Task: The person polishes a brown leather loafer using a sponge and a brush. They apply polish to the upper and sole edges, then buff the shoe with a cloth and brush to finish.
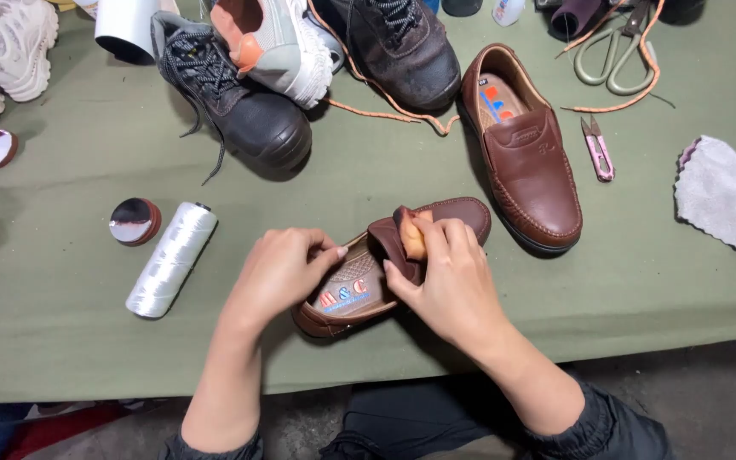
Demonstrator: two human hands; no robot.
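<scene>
Resting at lower centre of the frame on the green bench (61,358), a brown loafer (385,264) was steadied by the left hand (278,273), its grip closed on the shoe's side, while the right hand (449,281) pinched an orange sponge (416,236) against its tongue; the matching loafer (526,149) lay upper right.

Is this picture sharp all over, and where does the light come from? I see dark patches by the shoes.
Head view: mostly sharp, evenly lit; soft shadows lie under the black boot and beneath the brown loafer held by the left hand and right hand; slight glare on the white thread spool; edges bend a little.
</scene>
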